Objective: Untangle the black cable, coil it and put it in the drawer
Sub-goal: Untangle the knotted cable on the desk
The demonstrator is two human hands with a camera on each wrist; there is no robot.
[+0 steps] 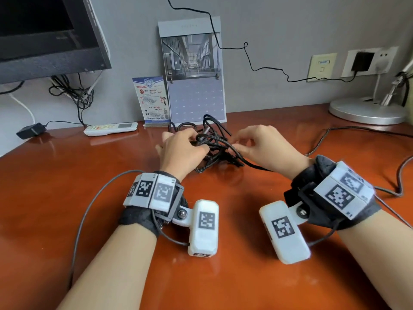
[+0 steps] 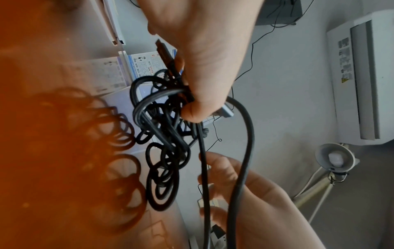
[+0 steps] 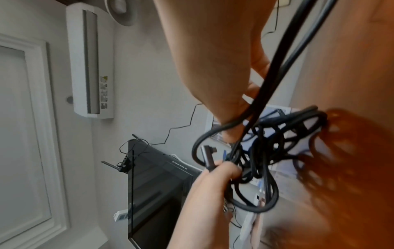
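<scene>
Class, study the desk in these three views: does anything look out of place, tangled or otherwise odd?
Yes. The black cable is a knotted clump of crossed loops on the desk, not a coil. The left hand grips it near an angled plug; the right hand picks at a strand.

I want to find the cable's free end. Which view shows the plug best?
The right wrist view: the angled plug sticks out clear above the left hand, against the wall. The left wrist view shows it dark and half hidden by the palm; the head view shows only a small stub.
</scene>
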